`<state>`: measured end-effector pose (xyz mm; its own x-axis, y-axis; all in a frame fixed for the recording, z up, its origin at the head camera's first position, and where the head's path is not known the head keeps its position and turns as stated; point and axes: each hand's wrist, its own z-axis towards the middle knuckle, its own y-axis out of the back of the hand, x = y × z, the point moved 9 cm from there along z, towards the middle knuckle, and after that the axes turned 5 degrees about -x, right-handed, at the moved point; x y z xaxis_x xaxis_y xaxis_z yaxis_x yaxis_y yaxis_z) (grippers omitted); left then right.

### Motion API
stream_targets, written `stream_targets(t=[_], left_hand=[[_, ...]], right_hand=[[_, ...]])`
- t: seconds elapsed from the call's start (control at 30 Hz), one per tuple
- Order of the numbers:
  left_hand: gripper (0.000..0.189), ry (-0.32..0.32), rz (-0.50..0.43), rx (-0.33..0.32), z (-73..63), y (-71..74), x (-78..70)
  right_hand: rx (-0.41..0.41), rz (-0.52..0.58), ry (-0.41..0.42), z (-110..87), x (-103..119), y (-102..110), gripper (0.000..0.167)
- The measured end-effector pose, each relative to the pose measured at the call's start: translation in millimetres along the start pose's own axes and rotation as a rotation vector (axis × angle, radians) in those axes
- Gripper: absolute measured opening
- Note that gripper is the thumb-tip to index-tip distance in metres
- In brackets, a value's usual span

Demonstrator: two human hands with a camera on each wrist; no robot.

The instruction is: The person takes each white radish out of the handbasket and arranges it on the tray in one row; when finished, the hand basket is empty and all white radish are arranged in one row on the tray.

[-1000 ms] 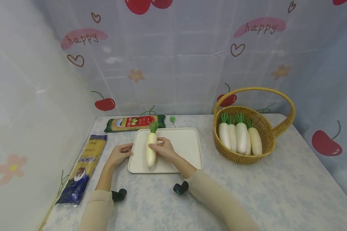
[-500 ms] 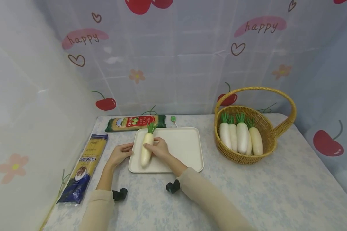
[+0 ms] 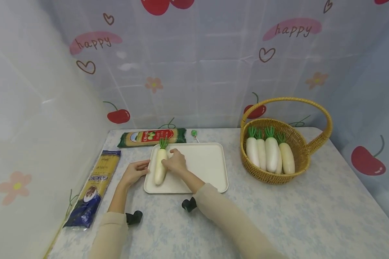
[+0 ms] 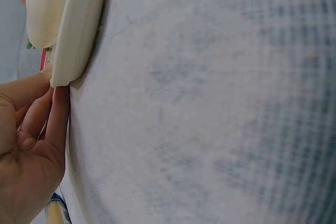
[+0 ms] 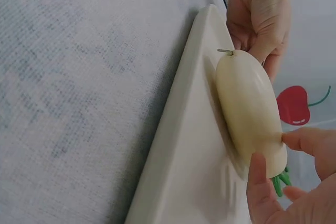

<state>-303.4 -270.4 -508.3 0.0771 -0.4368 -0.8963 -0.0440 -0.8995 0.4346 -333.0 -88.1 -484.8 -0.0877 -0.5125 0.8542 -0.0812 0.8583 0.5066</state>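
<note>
A white radish (image 3: 160, 167) with green stalks lies lengthwise on the left part of a cream tray (image 3: 204, 162). My right hand (image 3: 176, 162) is at the radish's right side. In the right wrist view its thumb and finger are spread at the white radish (image 5: 249, 108), fingertips against or very near the skin, not curled round it. At the tray's left edge is my left hand (image 3: 134, 173). In the left wrist view that hand (image 4: 34, 135) pinches the tray's rim (image 4: 79, 30), thumb above and fingers at the underside.
A wicker basket (image 3: 272, 178) of several white radishes stands at the right. Behind the tray lies a green-ended pasta packet (image 3: 150, 137) beside a small green-headed lollipop (image 3: 194, 133). A blue and yellow pasta packet (image 3: 94, 187) lies at the left. A printed curtain hangs behind.
The radish has moved left across the tray with my right hand, turning slightly. My right hand's fingers have since loosened from round it. The left hand has stayed at the tray's edge.
</note>
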Motion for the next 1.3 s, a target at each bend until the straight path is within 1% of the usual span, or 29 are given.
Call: stream_targets(t=[0.17, 0.33, 0.4, 0.47, 0.57, 0.63, 0.73, 0.93, 1.17, 1.3], left_hand=[[0.046, 0.008, -0.011, -0.007, -0.6, -0.7, -1.7], [0.046, 0.022, -0.004, -0.009, -1.8, -1.1, -0.2], [0.047, 0.019, 0.003, -0.011, -2.0, -0.4, 0.2], [0.047, 0.013, 0.000, -0.011, -2.1, -0.2, 0.0], [0.047, 0.009, -0.012, -0.008, -2.0, -0.4, -0.4], [0.047, 0.008, -0.019, -0.006, -1.7, -0.8, -0.6], [0.047, 0.009, -0.019, -0.010, -1.1, -0.6, -0.3], [0.047, 0.007, -0.018, -0.009, -1.1, -1.2, -0.9], [0.047, 0.010, -0.015, -0.007, -1.1, -0.8, -0.2], [0.047, 0.015, -0.012, -0.007, -0.2, -0.5, 1.0]], right_hand=[[0.058, -0.021, 0.075, 1.1, 11, -5, 0.060], [0.053, -0.023, 0.104, -4.7, 11, -6, 0.053], [0.048, -0.028, 0.137, -7.0, 13, -7, 0.050], [0.051, -0.033, 0.188, -8.8, 18, -9, 0.047], [0.075, -0.052, 0.263, -11.1, 24, -13, 0.042], [0.092, -0.051, 0.289, -12.3, 26, -15, 0.039], [0.099, -0.037, 0.292, -13.1, 24, -18, 0.039], [0.086, 0.008, 0.292, -12.7, 18, -18, 0.044], [0.061, 0.032, 0.325, -12.3, 18, -15, 0.043], [0.050, 0.037, 0.307, -13.2, 15, -15, 0.044]])
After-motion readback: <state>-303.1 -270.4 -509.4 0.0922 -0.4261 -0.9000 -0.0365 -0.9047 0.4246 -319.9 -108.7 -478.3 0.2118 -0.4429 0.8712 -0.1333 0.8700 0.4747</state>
